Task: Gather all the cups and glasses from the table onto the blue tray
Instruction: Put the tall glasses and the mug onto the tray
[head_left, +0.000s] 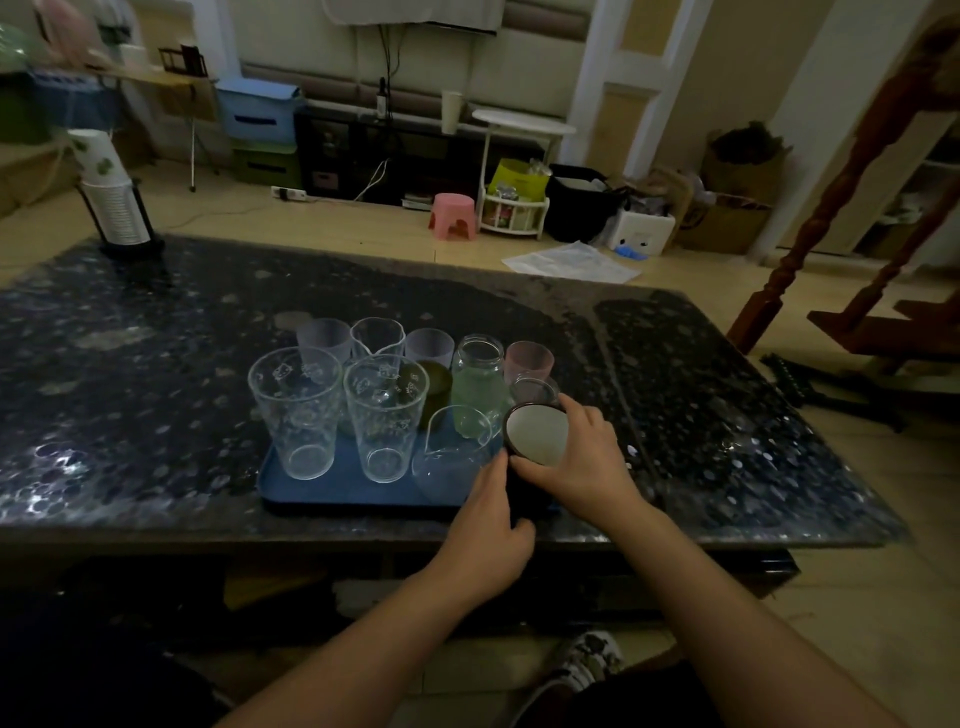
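A blue tray (332, 491) lies on the dark speckled table (156, 364) and is crowded with several cups and glasses. Two tall clear glasses (296, 410) (385, 415) stand at its front left, a clear pitcher glass (451, 457) beside them. Behind are frosted purple cups (323, 340), a green-tinted jar (477, 384) and a pink cup (530, 359). A dark cup with a white inside (535, 434) sits at the tray's front right corner. My right hand (584, 457) wraps its right side and my left hand (485, 525) presses its lower left side.
A stack of paper cups in a black holder (117, 208) stands at the table's far left corner. Beyond the table are a pink stool (453, 215), a white side table (522, 127) and boxes. A wooden stair post (810, 228) rises at right.
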